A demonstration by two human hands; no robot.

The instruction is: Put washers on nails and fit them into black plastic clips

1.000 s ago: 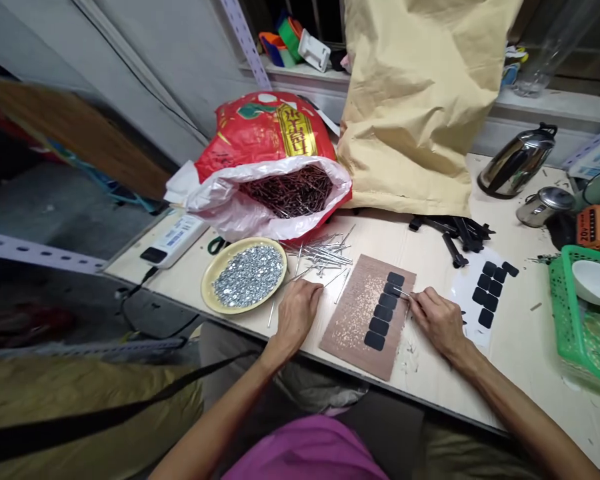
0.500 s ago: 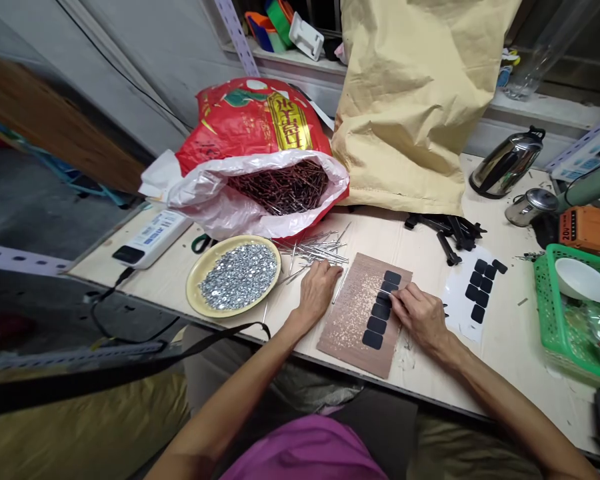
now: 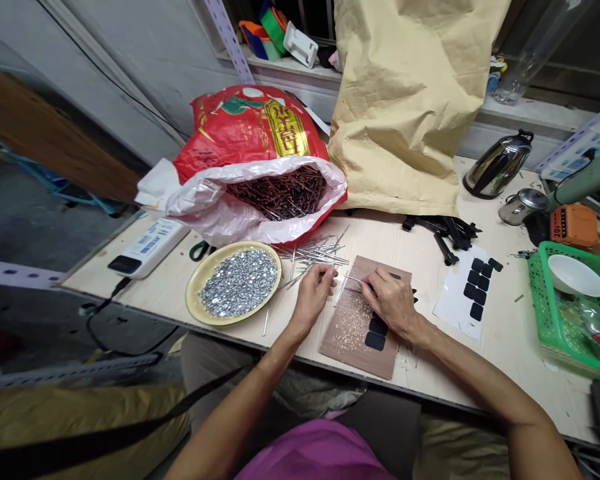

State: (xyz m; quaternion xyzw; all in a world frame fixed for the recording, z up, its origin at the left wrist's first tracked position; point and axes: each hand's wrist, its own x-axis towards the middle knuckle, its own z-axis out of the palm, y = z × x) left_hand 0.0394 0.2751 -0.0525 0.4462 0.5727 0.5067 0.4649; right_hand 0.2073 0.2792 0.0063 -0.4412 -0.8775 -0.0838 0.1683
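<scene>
My right hand [image 3: 393, 303] hangs over the brown board [image 3: 345, 333], its fingertips pinching a thin silvery metal rod [image 3: 351, 279] that points left. My left hand [image 3: 316, 293] is just left of the board with its fingers pinched together near the rod's other end; what they hold, if anything, is too small to make out. Black rounded pads [image 3: 375, 341] form a column on the board, partly covered by my right hand, with pale specks beside them. Another metal rod [image 3: 340, 290] lies at the board's left edge. Several loose metal rods [image 3: 320, 252] lie in a pile behind my left hand.
A yellow dish [image 3: 194, 300] of small silvery pieces stands left. Behind it, a red bag [image 3: 220, 133] holds brown metal pieces, beside a large paper sack [image 3: 405, 100]. At right are a white sheet [image 3: 453, 303] with black pads, a green basket [image 3: 540, 313] and a kettle [image 3: 497, 163].
My right hand has moved left and slightly up from the pads, carrying the metal rod toward my left hand. My left hand has drawn back from the rod pile, its fingers now pinched.
</scene>
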